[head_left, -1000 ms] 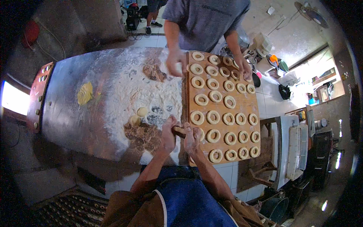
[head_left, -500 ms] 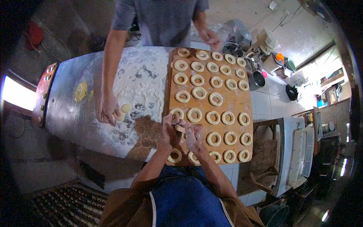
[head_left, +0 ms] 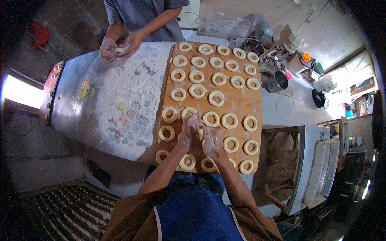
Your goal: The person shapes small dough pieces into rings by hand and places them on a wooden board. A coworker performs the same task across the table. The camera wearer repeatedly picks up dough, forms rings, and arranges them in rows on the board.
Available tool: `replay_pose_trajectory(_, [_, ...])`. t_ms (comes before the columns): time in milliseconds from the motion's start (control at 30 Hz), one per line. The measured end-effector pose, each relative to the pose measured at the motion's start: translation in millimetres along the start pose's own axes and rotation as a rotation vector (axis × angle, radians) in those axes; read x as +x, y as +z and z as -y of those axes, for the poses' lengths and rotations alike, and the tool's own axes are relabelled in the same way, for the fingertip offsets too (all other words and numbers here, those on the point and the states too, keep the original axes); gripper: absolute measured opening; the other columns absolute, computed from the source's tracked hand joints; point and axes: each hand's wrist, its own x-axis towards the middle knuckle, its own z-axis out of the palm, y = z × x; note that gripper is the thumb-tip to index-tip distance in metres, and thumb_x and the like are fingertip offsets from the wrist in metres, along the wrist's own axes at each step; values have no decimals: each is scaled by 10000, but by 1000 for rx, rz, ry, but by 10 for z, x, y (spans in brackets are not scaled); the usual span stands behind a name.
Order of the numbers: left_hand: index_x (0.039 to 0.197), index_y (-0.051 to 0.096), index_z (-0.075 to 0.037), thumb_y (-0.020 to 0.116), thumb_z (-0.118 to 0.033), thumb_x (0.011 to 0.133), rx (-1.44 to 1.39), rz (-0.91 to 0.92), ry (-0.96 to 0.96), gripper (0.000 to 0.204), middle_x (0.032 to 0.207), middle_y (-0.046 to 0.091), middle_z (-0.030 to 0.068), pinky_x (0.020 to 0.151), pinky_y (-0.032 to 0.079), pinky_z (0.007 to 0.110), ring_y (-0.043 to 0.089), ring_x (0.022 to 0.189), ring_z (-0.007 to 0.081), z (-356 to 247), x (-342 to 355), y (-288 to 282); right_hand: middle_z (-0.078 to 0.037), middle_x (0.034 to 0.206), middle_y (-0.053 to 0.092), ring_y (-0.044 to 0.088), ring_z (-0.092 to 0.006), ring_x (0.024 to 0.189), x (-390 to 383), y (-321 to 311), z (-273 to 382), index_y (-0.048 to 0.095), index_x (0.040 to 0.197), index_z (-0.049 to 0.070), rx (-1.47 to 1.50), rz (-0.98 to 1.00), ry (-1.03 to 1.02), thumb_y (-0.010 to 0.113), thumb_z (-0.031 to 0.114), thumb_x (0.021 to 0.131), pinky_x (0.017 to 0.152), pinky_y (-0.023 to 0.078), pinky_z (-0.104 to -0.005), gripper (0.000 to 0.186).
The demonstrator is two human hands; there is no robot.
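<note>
I have the flour-dusted left hand (head_left: 189,130) and right hand (head_left: 212,142) pinching pale dough (head_left: 200,131) between their fingers (head_left: 194,119). Cream dough rings (head_left: 224,121) dot the orange-brown wooden board (head_left: 239,105) at right.

Markings check: nothing legible

White bag (head_left: 325,83) by the bright opening showed faint marks, too small and blurred to tell as print; no words, labels, numbers or signs could be read on the wooden board (head_left: 241,103), blue apron (head_left: 197,219) or co-worker's grey shirt (head_left: 140,18)
</note>
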Motion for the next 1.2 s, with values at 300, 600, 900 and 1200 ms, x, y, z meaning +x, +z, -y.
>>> replay_pose_trajectory(300, [826,515,-105,484,-254,945,-263,-137,-204,193,760,473,-46,596,394,321,481,693,86,-506,-53,805,-205,654,568,531,-251,590,-7,-314,-313,612,864,-62,114,-81,-63,413,407,973,576,424,-404,520])
replay_pose_trajectory(600, [739,433,-63,477,-208,912,-29,-21,-151,230,732,421,-13,592,368,307,413,681,97,-474,172,1129,-94,578,533,468,-184,560,98,-593,-407,566,732,-30,164,-219,-48,480,365,975,524,394,-388,472])
replay_pose_trajectory(900, [828,496,-18,391,-346,1009,265,-35,56,389,723,491,84,630,402,358,465,677,162,-534,667,1359,-97,762,631,588,-184,728,469,-1120,-180,597,859,-14,181,-231,-168,732,154,775,682,481,-340,231])
replay_pose_trajectory(1200, [1130,509,-40,469,-169,957,1282,-324,351,220,1128,562,181,910,315,569,485,1097,385,-490,943,1324,-255,1116,605,581,-414,1046,815,-1448,-1161,540,1187,-29,-742,-480,-87,732,261,792,958,423,-488,526])
